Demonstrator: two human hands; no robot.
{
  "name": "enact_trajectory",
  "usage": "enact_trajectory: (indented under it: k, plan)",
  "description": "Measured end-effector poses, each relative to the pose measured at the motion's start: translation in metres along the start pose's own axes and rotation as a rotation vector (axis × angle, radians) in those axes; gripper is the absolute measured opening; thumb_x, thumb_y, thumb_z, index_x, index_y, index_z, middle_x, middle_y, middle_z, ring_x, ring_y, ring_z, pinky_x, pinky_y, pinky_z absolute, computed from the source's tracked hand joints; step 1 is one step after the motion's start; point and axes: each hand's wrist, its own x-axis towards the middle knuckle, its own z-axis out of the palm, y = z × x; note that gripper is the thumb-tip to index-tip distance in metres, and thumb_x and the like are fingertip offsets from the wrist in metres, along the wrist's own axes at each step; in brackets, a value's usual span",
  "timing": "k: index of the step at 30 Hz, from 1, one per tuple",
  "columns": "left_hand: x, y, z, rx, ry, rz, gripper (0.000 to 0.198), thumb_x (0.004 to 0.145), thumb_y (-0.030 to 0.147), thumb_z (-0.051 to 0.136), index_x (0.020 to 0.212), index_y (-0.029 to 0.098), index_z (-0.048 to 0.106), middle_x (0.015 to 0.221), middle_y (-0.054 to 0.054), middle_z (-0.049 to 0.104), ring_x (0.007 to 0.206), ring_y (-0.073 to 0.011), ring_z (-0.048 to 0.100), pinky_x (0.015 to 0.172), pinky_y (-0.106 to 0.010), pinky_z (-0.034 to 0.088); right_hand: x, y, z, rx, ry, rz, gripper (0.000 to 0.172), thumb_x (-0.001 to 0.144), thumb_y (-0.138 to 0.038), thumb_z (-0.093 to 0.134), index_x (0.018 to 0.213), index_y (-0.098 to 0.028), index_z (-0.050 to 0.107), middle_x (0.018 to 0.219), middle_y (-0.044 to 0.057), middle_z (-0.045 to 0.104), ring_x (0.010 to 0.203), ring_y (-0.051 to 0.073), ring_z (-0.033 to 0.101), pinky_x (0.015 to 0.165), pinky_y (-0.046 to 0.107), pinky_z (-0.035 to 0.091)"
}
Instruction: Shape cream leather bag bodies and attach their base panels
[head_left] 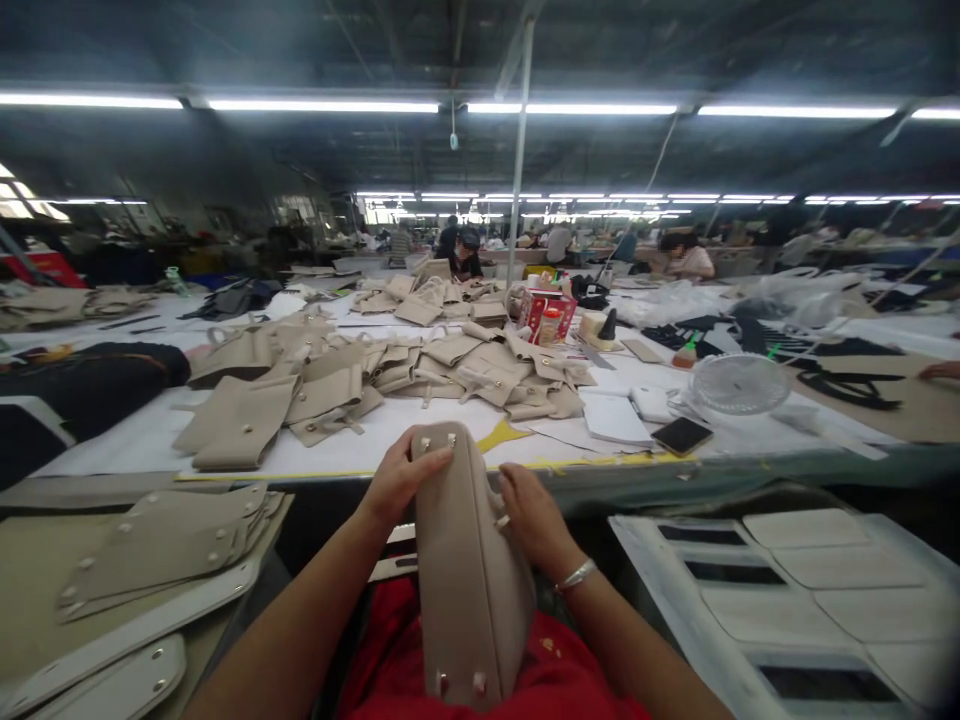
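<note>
A beige leather bag piece (469,580) with metal studs stands on my lap over red cloth, its narrow end pointing away from me. My left hand (401,478) grips its upper left edge, fingers curled over the top near two studs. On the bag's right side, my right hand (534,515), a silver bracelet on its wrist, has its fingers pinched around a small pale thing I cannot make out.
Ahead is a long white table (390,425) heaped with beige bag parts (375,375). A notebook (616,418), phone (681,434) and small white fan (739,383) lie at right. Studded panels (161,545) are stacked left; white trays (795,590) right. Other people work far off.
</note>
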Motion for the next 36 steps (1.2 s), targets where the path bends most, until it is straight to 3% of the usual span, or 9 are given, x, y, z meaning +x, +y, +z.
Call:
enact_trajectory:
  k: [2,4,10,14,19,23,26,32,36]
  plan:
    - [-0.002,-0.002,0.001,0.038,0.054,0.009,0.042,0.066,0.041,0.068,0.098,0.015,0.058,0.085,-0.003,0.062,0.074,-0.0157,0.057,0.064,-0.024,0.044,0.0,-0.017,-0.022,-0.209,0.096,-0.039,0.031,0.091,-0.037,0.028,0.079,-0.019,0.051,0.075,0.006,0.056,0.071,0.018,0.049,0.066,0.03,0.034]
    - [-0.003,-0.001,0.004,0.083,0.082,0.036,0.04,0.066,0.041,0.068,0.095,0.015,0.058,0.083,-0.002,0.061,0.073,-0.0146,0.055,0.063,-0.023,0.044,-0.001,-0.037,-0.033,-0.328,0.005,-0.117,0.035,0.089,-0.045,0.032,0.071,-0.02,0.048,0.065,0.003,0.053,0.061,0.015,0.047,0.059,0.028,0.03]
    - [-0.002,0.002,0.014,0.057,0.155,0.027,0.039,0.066,0.042,0.067,0.09,0.015,0.054,0.073,0.001,0.056,0.062,-0.0113,0.052,0.054,-0.021,0.043,0.009,-0.058,-0.018,-0.416,-0.165,-0.149,0.041,0.078,-0.058,0.049,0.065,-0.019,0.05,0.06,0.002,0.054,0.056,0.013,0.043,0.054,0.026,0.024]
    - [-0.004,-0.001,0.016,0.069,0.199,0.015,0.037,0.068,0.042,0.067,0.089,0.016,0.051,0.073,0.002,0.056,0.063,-0.0113,0.054,0.057,-0.021,0.044,0.022,-0.041,-0.01,-0.111,-0.325,-0.119,0.041,0.083,-0.052,0.043,0.065,-0.016,0.053,0.062,0.001,0.054,0.056,0.011,0.043,0.052,0.024,0.026]
    - [-0.005,-0.001,0.025,-0.008,0.199,0.033,0.041,0.067,0.04,0.068,0.096,0.016,0.051,0.082,-0.001,0.06,0.072,-0.0139,0.058,0.066,-0.025,0.047,0.026,-0.019,0.004,0.607,-0.621,0.027,0.042,0.082,-0.053,0.047,0.079,-0.012,0.057,0.067,0.001,0.055,0.055,0.009,0.046,0.05,0.021,0.033]
    - [-0.006,-0.006,0.022,-0.023,0.147,0.052,0.052,0.069,0.038,0.066,0.114,0.019,0.046,0.104,-0.006,0.059,0.088,-0.0168,0.058,0.076,-0.028,0.047,0.025,-0.005,0.008,0.871,-0.593,0.134,0.04,0.076,-0.052,0.056,0.08,-0.012,0.057,0.065,0.0,0.056,0.053,0.008,0.046,0.048,0.02,0.034]
    - [-0.012,-0.013,0.008,0.154,0.244,0.088,0.048,0.07,0.039,0.065,0.111,0.02,0.048,0.108,-0.006,0.056,0.09,-0.016,0.056,0.077,-0.026,0.045,0.025,0.003,0.004,0.903,-0.576,0.171,0.04,0.075,-0.052,0.057,0.08,-0.012,0.058,0.067,0.001,0.057,0.053,0.008,0.046,0.048,0.019,0.034]
    - [-0.025,-0.018,-0.004,0.293,-0.194,-0.1,0.036,0.077,0.046,0.055,0.089,0.013,0.061,0.08,-0.004,0.063,0.068,-0.0135,0.056,0.062,-0.023,0.045,0.026,0.013,0.005,0.923,-0.553,0.155,0.037,0.079,-0.049,0.054,0.079,-0.013,0.057,0.061,0.0,0.053,0.049,0.008,0.043,0.047,0.02,0.034]
    - [-0.02,-0.019,0.003,0.123,-0.236,-0.218,0.043,0.073,0.049,0.06,0.091,0.01,0.061,0.074,-0.004,0.063,0.058,-0.0116,0.055,0.052,-0.021,0.043,0.025,0.013,0.012,1.001,-0.581,0.176,0.033,0.081,-0.046,0.053,0.077,-0.013,0.056,0.06,0.0,0.052,0.049,0.008,0.044,0.048,0.021,0.036]
